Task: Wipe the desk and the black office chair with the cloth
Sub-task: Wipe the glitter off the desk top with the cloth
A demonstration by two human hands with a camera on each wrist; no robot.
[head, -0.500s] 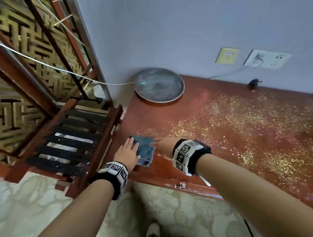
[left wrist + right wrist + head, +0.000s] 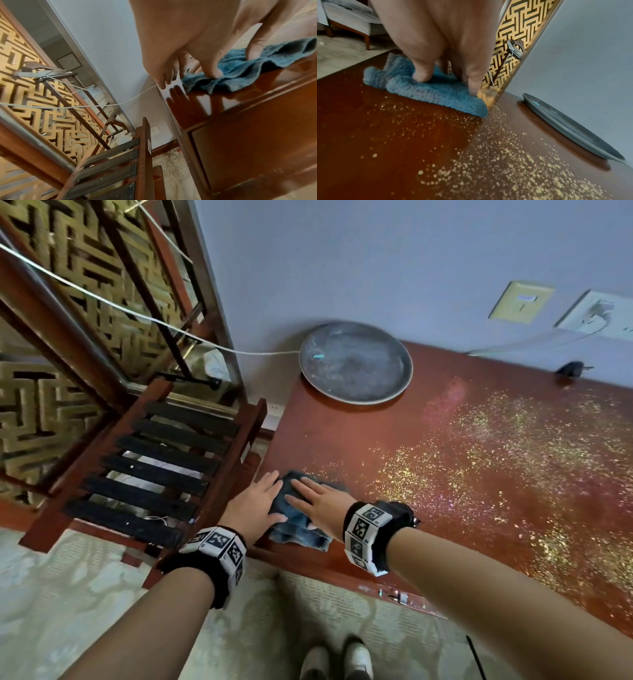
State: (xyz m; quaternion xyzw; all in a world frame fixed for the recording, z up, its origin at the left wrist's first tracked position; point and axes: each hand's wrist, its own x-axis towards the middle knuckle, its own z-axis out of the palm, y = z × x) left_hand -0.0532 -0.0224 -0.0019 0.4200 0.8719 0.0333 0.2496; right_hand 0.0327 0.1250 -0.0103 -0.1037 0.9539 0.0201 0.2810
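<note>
A blue cloth lies crumpled on the near left corner of the red-brown desk. Both hands lie flat on it, side by side. My left hand covers its left edge at the desk's side, thumb and forefinger pressing the cloth in the left wrist view. My right hand presses the cloth's middle, its fingertips sunk into the fluffy cloth. Gold glitter is strewn over the desk to the right of the cloth. No black office chair shows in any view.
A round grey tray sits at the desk's back left by the wall. A wooden rack with black slats stands left of the desk. A white cable, wall sockets and a black plug are behind.
My right hand has moved left from beside the cloth and now lies flat on top of it. My left hand stays at the cloth's left edge.
</note>
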